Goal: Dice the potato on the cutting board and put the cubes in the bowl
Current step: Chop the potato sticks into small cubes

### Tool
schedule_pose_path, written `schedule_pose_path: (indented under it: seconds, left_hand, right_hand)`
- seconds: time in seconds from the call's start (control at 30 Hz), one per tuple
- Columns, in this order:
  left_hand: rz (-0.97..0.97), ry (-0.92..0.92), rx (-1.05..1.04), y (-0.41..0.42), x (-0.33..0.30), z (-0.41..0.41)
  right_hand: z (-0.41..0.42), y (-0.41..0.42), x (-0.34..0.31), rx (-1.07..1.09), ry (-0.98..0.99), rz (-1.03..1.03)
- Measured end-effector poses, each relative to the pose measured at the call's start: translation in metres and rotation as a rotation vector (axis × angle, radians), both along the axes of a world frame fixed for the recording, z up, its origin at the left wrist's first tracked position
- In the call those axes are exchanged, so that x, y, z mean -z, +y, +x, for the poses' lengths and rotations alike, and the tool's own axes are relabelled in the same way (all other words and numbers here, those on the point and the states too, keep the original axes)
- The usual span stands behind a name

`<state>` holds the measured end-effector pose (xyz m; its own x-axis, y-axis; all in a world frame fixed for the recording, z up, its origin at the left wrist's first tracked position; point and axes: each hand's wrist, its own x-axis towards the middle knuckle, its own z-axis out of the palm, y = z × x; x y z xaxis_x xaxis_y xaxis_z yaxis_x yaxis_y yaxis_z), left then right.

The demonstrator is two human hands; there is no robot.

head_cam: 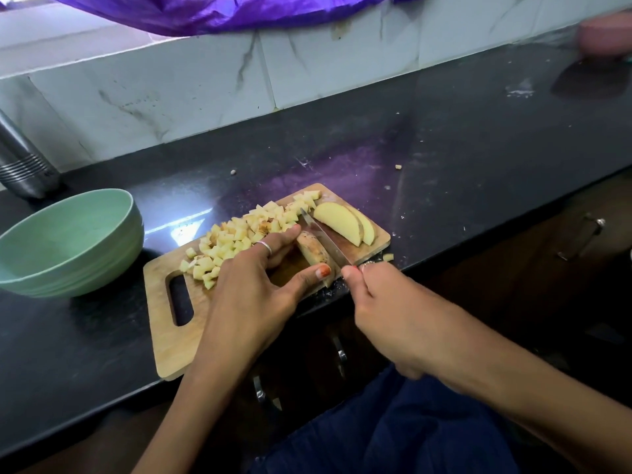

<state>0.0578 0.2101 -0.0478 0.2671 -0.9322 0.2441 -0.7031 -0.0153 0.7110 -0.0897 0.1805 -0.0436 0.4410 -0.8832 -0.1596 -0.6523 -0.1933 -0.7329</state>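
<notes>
Pinning a skin-on tan potato wedge [313,249] against the pale wooden cutting board with a slotted handle [171,323], the left hand [260,285] has its grip closed around the piece: fingers curl along its far side and the thumb presses its near end. The wedge's long axis runs away from that grip, angled from the thumb up toward the fingertips. The right hand [386,313] is clenched around the handle of a slim steel-bladed knife [325,237], the handle itself hidden inside the fist. The blade lies almost parallel to the wedge, touching or just beside its right flank, tip pointing away from the right grip, so the next cut looks lengthwise, splitting the wedge into strips. The left thumb sits very near the blade's heel, which is the risk.

Beyond the left fingertips, a heap of pale yellow potato cubes [239,237] covers the board's far edge. Past the blade, two uncut pale potato slices [345,222] wait. The wide mint-green bowl [102,241] stands on the dark surface [478,148] well left of both grips, nearer the left hand, with no cubes visible inside.
</notes>
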Motion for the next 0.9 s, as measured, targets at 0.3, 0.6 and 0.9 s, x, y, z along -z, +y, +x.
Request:
schedule_pose_path:
  seconds: [0.3,0.6,0.9]
  left_hand:
    - [0.000,0.004,0.020,-0.002,0.003,0.003]
    - [0.012,0.014,0.027,-0.001,0.000,0.004]
    - [-0.014,-0.013,-0.007,0.004,0.002,0.002]
  right_hand:
    - [-0.005,0.008,-0.003,-0.014,0.069,0.091]
    - [0.007,0.004,-0.021,-0.075,0.277,0.021]
    - [-0.009,0.014,-0.014,0.005,0.434,-0.272]
